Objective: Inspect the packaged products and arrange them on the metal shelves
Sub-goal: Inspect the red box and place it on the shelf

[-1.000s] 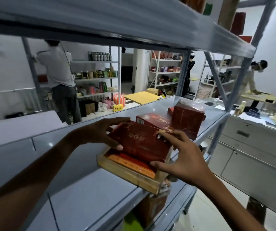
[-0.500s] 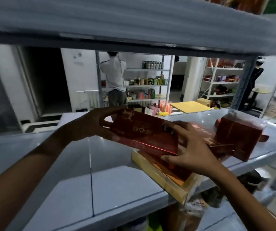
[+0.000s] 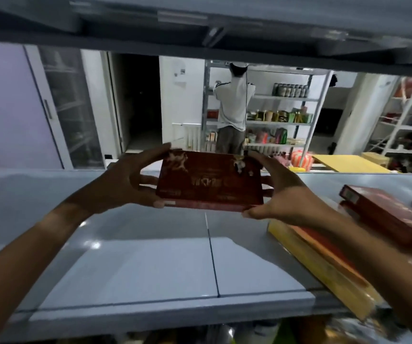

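Okay, your left hand (image 3: 123,181) and right hand (image 3: 282,197) grip the red box (image 3: 209,181) by its ends, lifted above the metal shelf (image 3: 150,269). Set it flat mid-shelf, left of the yellow-edged box (image 3: 324,264).

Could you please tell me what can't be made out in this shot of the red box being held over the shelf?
- Head view: gold lettering on the red box is blurred, unreadable.
- Fingers of the left hand and right hand lie mostly behind the box.
- Right arm covers part of the yellow-edged box.
- Red packages are blurred and cut off by the right edge.
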